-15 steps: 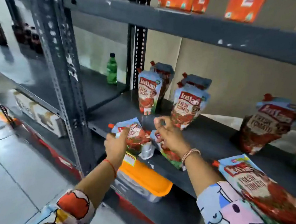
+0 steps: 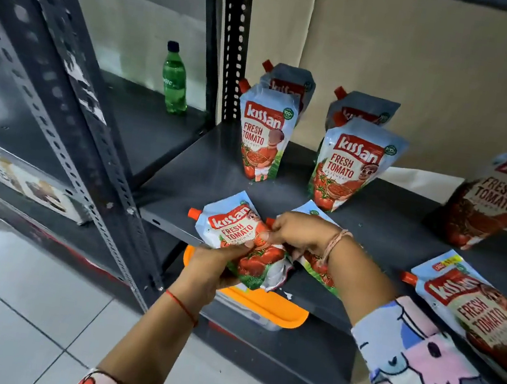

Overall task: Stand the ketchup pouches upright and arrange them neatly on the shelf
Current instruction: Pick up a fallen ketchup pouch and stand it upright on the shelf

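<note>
While both hands grip one pouch [image 2: 239, 241] over the shelf's [image 2: 204, 166] front left corner, the left hand [image 2: 213, 267] clamps its lower end and the right hand [image 2: 298, 233] pinches its upper edge. A second pouch [image 2: 320, 265] lies flat under the right wrist at the front edge. Bare shelf stretches between these and four upright pouches [image 2: 264, 135] at the back.

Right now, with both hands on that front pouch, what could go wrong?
1. The held pouch hangs partly past the shelf edge; a loose grip could drop it to the floor.
2. The right hand rests over a flat pouch and may drag it.
3. Standing pouches behind lean and could topple if bumped.
</note>
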{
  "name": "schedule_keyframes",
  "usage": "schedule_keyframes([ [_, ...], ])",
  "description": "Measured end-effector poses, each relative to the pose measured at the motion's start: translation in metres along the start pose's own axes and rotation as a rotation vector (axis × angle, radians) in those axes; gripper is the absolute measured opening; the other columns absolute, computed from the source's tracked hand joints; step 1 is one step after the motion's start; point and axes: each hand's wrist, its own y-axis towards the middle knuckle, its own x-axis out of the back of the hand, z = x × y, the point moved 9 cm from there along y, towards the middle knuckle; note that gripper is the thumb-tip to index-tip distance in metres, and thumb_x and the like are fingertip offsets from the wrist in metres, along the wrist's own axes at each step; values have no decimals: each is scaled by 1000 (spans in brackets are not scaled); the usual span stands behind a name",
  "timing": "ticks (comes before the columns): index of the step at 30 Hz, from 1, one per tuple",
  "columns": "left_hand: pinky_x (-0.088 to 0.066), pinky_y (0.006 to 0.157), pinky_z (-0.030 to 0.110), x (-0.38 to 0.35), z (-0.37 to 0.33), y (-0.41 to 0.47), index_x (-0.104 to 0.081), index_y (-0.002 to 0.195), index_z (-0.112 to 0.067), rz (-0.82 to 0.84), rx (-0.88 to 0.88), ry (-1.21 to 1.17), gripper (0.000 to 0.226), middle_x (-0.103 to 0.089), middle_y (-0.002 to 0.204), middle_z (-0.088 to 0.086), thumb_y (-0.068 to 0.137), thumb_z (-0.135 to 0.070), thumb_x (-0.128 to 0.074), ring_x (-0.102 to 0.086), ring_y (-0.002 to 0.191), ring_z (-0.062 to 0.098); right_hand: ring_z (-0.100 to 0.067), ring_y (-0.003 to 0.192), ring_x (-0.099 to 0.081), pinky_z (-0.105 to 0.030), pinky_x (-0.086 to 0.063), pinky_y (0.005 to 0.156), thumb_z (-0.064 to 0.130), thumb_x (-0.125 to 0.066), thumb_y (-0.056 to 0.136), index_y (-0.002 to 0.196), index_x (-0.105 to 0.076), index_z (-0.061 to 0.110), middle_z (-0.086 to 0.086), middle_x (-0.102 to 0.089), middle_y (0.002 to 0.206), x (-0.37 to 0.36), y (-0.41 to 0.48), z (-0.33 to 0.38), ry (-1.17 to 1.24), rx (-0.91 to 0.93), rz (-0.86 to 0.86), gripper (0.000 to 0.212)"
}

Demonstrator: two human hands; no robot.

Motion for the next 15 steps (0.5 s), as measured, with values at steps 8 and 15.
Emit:
schedule_keyframes([
  [8, -56, 56, 28, -2, -37, -6, -58, 108, -6, 141, -93, 158, 34, -66, 87, 8, 75, -6, -66, -64, 70, 17, -28, 87, -51, -38, -49, 77, 13, -62, 82, 96, -58, -1, -25, -57, 101, -5, 2, -4, 643, 99, 81, 20],
  [15, -55, 74, 47, -11, -108, 22, -33, 127, -8, 176, -375, 510, 59, -57, 122, 16, 77, 10, -58, -55, 110, 31, -16, 93, -54, -31, -51, 79, -6, -67, 73, 113, -33, 16, 5, -51, 93, 26, 5, 6, 753, 403, -416, 57],
])
